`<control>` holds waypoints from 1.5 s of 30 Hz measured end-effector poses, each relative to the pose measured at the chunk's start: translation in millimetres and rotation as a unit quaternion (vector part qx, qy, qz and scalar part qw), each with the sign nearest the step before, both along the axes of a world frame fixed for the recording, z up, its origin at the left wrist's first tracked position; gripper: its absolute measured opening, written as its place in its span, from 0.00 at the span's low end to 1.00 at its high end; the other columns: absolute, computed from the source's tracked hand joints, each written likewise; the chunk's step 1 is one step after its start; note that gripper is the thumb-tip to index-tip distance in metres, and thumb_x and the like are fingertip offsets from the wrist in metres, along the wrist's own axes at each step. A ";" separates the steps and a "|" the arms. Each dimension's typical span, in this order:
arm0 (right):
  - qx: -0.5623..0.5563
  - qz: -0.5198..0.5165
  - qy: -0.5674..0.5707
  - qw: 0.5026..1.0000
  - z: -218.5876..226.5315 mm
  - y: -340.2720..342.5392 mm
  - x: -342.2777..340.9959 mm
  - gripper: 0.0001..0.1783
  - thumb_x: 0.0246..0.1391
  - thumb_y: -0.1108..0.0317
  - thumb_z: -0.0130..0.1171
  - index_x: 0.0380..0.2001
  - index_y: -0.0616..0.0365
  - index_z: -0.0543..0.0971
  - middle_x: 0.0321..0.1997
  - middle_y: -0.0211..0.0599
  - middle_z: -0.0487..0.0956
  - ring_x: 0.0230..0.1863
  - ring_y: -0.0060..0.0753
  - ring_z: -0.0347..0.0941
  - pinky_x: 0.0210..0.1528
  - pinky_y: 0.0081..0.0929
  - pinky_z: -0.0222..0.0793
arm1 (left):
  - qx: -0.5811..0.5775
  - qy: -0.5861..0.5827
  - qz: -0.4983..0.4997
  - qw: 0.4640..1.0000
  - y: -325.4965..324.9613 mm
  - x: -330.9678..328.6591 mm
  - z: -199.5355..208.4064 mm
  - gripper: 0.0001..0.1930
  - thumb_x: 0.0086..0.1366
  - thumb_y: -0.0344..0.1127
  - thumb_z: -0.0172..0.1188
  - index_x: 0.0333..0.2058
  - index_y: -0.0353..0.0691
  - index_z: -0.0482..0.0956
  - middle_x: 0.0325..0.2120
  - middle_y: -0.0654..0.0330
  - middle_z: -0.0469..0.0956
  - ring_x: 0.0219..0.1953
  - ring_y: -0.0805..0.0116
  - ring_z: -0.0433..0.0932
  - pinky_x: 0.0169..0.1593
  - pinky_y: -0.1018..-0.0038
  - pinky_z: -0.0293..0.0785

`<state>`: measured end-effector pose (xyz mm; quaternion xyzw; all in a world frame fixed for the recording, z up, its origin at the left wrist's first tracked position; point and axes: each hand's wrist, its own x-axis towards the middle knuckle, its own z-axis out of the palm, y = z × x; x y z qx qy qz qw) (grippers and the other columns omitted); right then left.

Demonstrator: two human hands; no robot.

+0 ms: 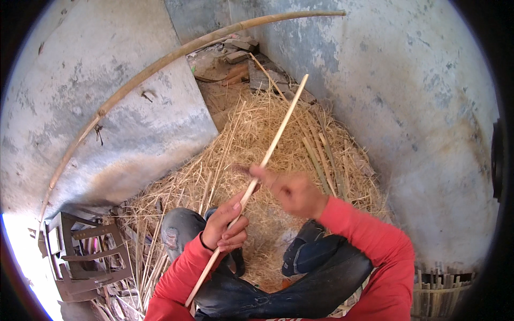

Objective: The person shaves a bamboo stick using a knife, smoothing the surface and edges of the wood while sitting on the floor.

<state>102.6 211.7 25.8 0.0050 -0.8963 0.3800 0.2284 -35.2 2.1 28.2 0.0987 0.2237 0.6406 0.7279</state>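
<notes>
A long pale bamboo strip (pixel 282 125) slants across my lap, from beside my left forearm up toward the far right. My left hand (pixel 227 224) is closed around its lower part. Farther up, my right hand (pixel 293 191) is curled closed against the strip, smeared by motion. A dark, blurred blade (pixel 242 169), seemingly a knife's, sticks out left of the strip by my right fingers. Its handle is hidden in the hand.
Bamboo shavings (pixel 257 128) heap in the corner between worn walls. Several strips (pixel 319 160) lie on the right of the heap. A long curved bamboo pole (pixel 155 67) leans at the left, above a broken brown frame (pixel 93 257). Rubble (pixel 238 53) lies at the back.
</notes>
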 end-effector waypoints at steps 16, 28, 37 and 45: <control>-0.021 -0.059 0.029 0.998 -2.4 -6.9 -7.4 0.27 0.61 0.73 0.55 0.63 0.43 0.76 0.29 0.50 0.81 0.17 0.37 0.72 0.23 0.31 0.68 | 0.002 0.097 0.012 0.995 -2.3 7.5 -5.5 0.26 0.80 0.36 0.40 0.73 0.51 0.50 0.11 0.67 0.57 0.06 0.78 0.56 0.10 0.81 0.56; -0.052 -0.237 0.129 0.961 25.2 49.4 -10.4 0.15 0.67 0.72 0.52 0.52 0.63 0.81 0.58 0.49 0.80 0.25 0.20 0.76 0.27 0.29 0.71 | 0.023 0.190 0.017 0.981 1.5 15.8 -9.4 0.25 0.79 0.33 0.45 0.71 0.55 0.56 0.12 0.67 0.59 0.07 0.77 0.56 0.12 0.79 0.56; 0.002 -0.061 -0.017 0.998 -1.4 -19.3 -0.2 0.22 0.62 0.73 0.53 0.60 0.56 0.77 0.46 0.55 0.80 0.22 0.29 0.76 0.27 0.31 0.70 | -0.015 0.207 0.041 0.977 -2.6 12.2 -17.9 0.26 0.78 0.33 0.46 0.72 0.52 0.54 0.12 0.68 0.57 0.07 0.77 0.55 0.11 0.80 0.56; 0.001 -0.116 0.025 0.993 1.2 9.2 -5.2 0.22 0.68 0.71 0.51 0.64 0.59 0.73 0.41 0.50 0.85 0.26 0.22 0.77 0.31 0.30 0.73 | -0.008 0.176 0.037 0.984 4.4 9.9 -17.6 0.27 0.79 0.34 0.45 0.72 0.57 0.54 0.13 0.67 0.58 0.07 0.77 0.55 0.11 0.79 0.55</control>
